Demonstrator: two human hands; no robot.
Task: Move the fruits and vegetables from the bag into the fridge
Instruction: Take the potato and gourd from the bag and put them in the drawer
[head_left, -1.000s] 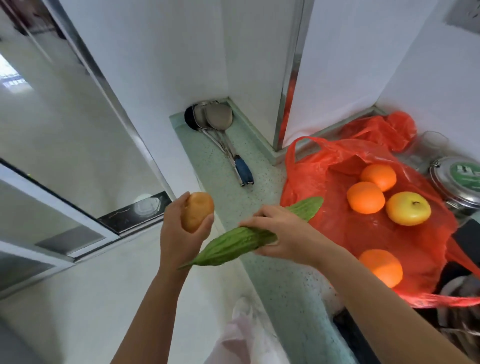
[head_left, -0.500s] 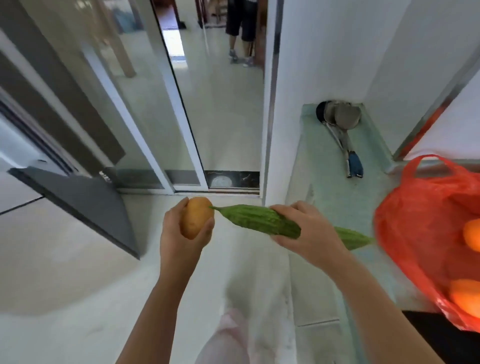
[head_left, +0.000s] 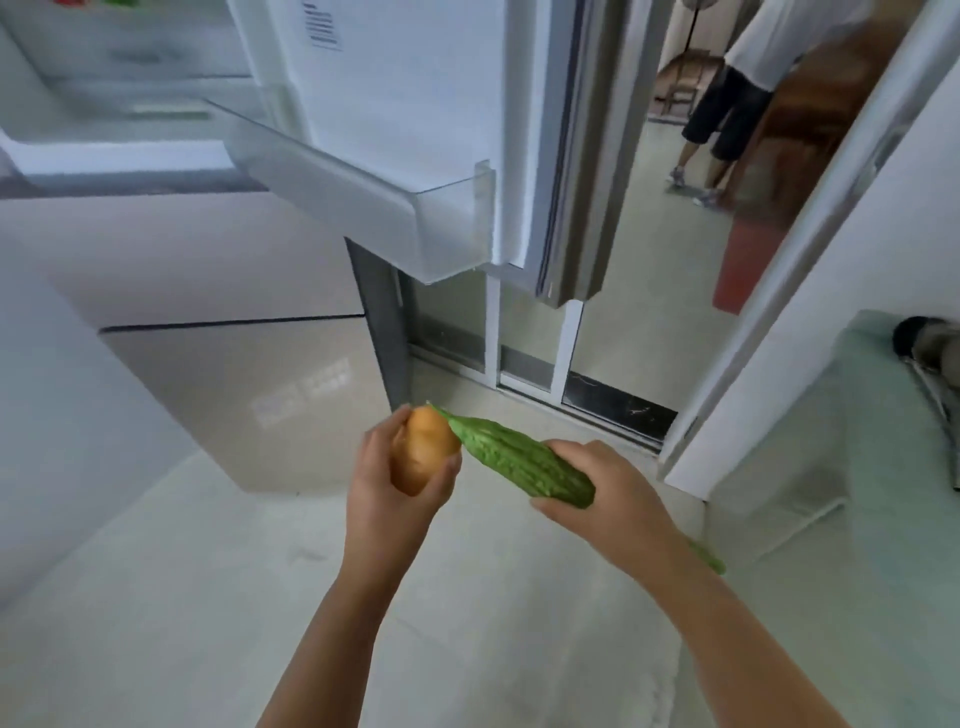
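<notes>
My left hand (head_left: 384, 488) grips a brown-yellow potato (head_left: 422, 449) at mid-frame. My right hand (head_left: 597, 491) grips a long bumpy green bitter gourd (head_left: 511, 460); its tip touches the potato and its other end pokes out below my wrist. Ahead, the fridge stands with its door (head_left: 415, 119) swung open, a clear door shelf (head_left: 363, 192) jutting toward me. The fridge's inner shelves (head_left: 104, 104) show blurred at the upper left. The red bag is out of view.
Closed lower fridge drawers (head_left: 228, 395) lie left of my hands. A pale green counter (head_left: 893, 467) with ladles (head_left: 930, 348) is at the right edge. A person (head_left: 737, 104) stands beyond the sliding-door track (head_left: 571, 400). Pale floor lies below.
My view has swung left from the counter and red bag to the open fridge. Both hands keep hold of the potato and the gourd, now close together in front of the fridge.
</notes>
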